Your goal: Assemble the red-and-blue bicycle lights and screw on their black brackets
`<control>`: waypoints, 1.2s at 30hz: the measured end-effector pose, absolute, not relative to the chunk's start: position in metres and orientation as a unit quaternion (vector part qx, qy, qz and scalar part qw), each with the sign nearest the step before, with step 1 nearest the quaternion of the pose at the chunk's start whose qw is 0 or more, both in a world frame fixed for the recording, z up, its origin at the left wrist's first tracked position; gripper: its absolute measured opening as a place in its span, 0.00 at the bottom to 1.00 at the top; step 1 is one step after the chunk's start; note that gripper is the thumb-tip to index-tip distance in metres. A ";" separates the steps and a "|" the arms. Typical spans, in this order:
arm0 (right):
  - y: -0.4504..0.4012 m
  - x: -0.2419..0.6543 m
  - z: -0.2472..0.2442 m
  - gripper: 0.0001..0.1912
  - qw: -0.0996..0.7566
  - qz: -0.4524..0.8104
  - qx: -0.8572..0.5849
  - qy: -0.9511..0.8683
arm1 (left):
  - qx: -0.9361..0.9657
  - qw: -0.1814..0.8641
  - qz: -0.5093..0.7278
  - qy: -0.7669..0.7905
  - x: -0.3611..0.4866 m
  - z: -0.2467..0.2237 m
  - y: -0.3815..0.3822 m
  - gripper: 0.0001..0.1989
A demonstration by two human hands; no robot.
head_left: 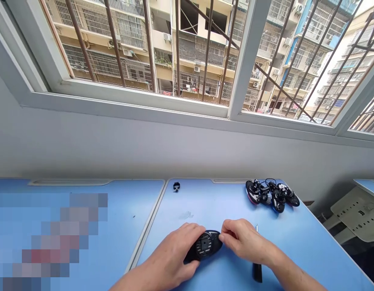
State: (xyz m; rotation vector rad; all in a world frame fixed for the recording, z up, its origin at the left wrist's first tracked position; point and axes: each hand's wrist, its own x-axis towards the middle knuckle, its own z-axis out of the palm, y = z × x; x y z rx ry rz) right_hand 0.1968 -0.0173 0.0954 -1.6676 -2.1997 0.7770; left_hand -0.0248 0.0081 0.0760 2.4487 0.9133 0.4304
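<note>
A black oval plastic housing (pixel 204 245), probably a computer mouse, lies underside up on the blue desk, with a square recess in its middle. My left hand (pixel 175 251) wraps its left end. My right hand (pixel 241 239) pinches its right end between thumb and fingers. Just right of my right wrist stands a screwdriver with a black handle (pixel 257 271), its shaft partly hidden behind that hand. A small black ring-shaped part (pixel 176 186) lies near the far edge of the desk.
A heap of several black devices with pink and blue accents (pixel 272 196) sits at the far right of the desk. A second blue desk (pixel 84 186) adjoins on the left, partly covered by a blurred patch. A grey wall and barred window rise behind.
</note>
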 end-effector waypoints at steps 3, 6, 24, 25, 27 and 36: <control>-0.017 0.197 0.094 0.08 0.141 0.262 -0.581 -0.757 | 0.896 0.247 0.152 0.336 -0.025 0.075 0.008 0.23; -0.016 0.197 0.090 0.08 0.149 0.267 -0.586 -0.751 | 0.898 0.244 0.147 0.336 -0.025 0.073 0.009 0.23; 0.005 0.209 0.067 0.09 0.219 0.519 -0.560 -0.607 | 0.891 0.265 0.174 0.324 -0.028 0.072 0.012 0.22; 0.005 0.210 0.067 0.09 0.224 0.522 -0.557 -0.606 | 0.891 0.268 0.178 0.321 -0.028 0.071 0.013 0.21; 0.004 0.211 0.069 0.10 0.231 0.529 -0.550 -0.604 | 0.890 0.271 0.181 0.319 -0.029 0.070 0.013 0.20; -0.003 0.200 0.066 0.10 0.237 0.496 -0.562 -0.619 | 0.884 0.273 0.174 0.337 -0.029 0.072 0.012 0.21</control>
